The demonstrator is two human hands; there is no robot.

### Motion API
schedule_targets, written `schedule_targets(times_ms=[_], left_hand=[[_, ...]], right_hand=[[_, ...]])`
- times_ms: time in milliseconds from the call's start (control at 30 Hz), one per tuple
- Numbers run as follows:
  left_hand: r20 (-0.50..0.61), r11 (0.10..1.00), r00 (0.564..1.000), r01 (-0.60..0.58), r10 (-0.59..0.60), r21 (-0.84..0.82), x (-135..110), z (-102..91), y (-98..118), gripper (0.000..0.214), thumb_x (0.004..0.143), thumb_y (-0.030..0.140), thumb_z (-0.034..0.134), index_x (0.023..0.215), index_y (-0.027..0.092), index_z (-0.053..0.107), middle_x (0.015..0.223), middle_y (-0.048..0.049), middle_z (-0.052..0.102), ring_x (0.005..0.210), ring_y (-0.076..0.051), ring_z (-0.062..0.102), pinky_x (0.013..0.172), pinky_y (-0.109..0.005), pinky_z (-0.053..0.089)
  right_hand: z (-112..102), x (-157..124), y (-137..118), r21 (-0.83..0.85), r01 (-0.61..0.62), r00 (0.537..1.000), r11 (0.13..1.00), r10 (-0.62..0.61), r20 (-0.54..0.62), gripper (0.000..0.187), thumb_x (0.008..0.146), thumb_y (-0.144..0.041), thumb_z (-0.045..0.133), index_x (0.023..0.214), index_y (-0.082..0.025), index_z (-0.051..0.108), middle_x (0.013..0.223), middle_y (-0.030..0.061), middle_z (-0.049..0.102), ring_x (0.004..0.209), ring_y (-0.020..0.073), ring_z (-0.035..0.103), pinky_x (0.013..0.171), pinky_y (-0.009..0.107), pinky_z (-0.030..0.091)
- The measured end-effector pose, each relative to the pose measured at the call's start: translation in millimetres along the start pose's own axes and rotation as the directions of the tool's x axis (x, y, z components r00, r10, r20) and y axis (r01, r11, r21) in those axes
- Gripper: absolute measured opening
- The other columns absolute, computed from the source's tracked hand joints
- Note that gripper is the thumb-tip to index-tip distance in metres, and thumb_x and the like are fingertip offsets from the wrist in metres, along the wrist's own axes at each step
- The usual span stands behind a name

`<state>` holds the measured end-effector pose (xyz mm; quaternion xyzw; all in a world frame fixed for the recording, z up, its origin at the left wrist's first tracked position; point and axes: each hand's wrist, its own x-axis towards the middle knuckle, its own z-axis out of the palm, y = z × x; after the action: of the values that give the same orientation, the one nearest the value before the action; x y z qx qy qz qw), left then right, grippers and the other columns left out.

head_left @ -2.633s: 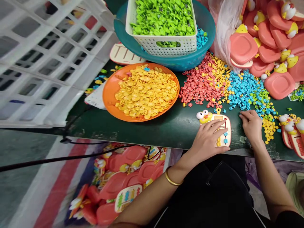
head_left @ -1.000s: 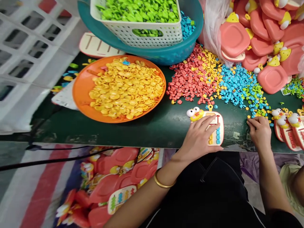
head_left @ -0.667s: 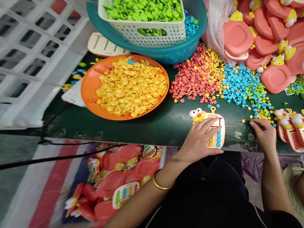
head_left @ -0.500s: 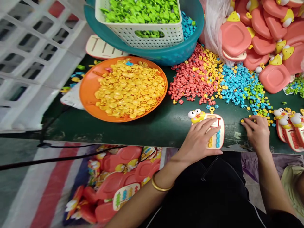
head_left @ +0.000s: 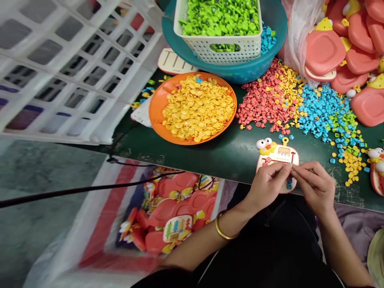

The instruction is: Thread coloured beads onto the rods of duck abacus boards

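Observation:
A cream toy panel with a duck head [head_left: 277, 154] lies at the near edge of the dark green table [head_left: 228, 154]. My left hand [head_left: 268, 185], with a gold bangle on its wrist, rests on the panel's near end, fingers curled against it. My right hand [head_left: 315, 186] meets it from the right, fingertips pinched together over the panel; what they pinch is too small to make out. Loose yellow beads [head_left: 351, 164] lie just right of my hands. Red beads [head_left: 261, 104] and blue beads [head_left: 318, 112] are heaped beyond the panel.
An orange plate of yellow discs [head_left: 192, 108] sits left of the beads. Behind it a teal basin [head_left: 228, 70] holds a white basket of green parts [head_left: 222, 24]. Pink toy shells [head_left: 339, 48] pile at back right. A white crate [head_left: 69, 68] stands left; a bag of toys [head_left: 168, 212] lies below.
My right hand left the yellow beads on the right and came in to the panel, pinching beside my left fingers. My left hand slid back to the panel's near end. The view shifted left.

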<state>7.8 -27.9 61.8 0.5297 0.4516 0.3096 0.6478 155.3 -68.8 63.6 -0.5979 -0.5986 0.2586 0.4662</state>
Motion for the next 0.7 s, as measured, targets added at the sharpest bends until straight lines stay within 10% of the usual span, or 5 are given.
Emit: schedule_targets(times_ms=[200,367,467,700], left_hand=[[0.019,0.988,0.999,-0.048,0.046,0.149,11.4,0.2,1.0,0.052,0.097,0.055,0.047,0.069,0.015,0.064,0.062,-0.0008,0.061,0.061,-0.013,0.057,0.061,-0.024,0.046],[-0.114,0.814,0.912,-0.290,0.395,0.504,11.9,-13.3,-5.6,0.032,0.101,0.040,0.045,0.107,0.018,0.068,0.106,-0.0090,0.072,0.100,-0.021,0.066,0.094,-0.035,0.050],[-0.287,0.699,0.833,-0.156,0.472,0.698,13.4,-27.8,-23.2,0.045,0.097,0.042,0.052,0.135,0.017,0.053,0.130,-0.0161,0.062,0.123,-0.029,0.056,0.108,-0.047,0.040],[-0.276,0.681,0.839,-0.144,0.468,0.718,14.0,-39.6,-50.6,0.048,0.099,0.039,0.051,0.141,0.019,0.042,0.134,-0.0143,0.061,0.124,-0.027,0.056,0.105,-0.044,0.041]], right_hand=[[-20.2,21.6,3.4,-0.073,0.026,0.973,0.997,-0.008,0.232,0.017,0.093,-0.026,0.062,0.104,-0.027,0.074,0.089,0.0038,0.068,0.080,0.0166,0.065,0.071,0.030,0.054],[-16.7,37.8,24.9,-0.199,0.072,0.969,0.977,-0.021,0.244,0.017,0.094,-0.030,0.059,0.100,-0.023,0.073,0.087,0.0053,0.066,0.077,0.0166,0.063,0.068,0.029,0.053],[-10.5,43.7,41.5,-0.255,0.102,0.965,0.961,-0.033,0.261,0.019,0.094,-0.031,0.058,0.096,-0.023,0.075,0.085,0.0061,0.066,0.080,0.0179,0.064,0.072,0.032,0.053],[-7.9,66.8,47.2,-0.196,-0.119,0.930,0.973,0.179,0.322,0.014,0.084,-0.031,0.068,0.077,-0.021,0.074,0.077,0.0031,0.065,0.072,0.0161,0.062,0.062,0.028,0.048]])
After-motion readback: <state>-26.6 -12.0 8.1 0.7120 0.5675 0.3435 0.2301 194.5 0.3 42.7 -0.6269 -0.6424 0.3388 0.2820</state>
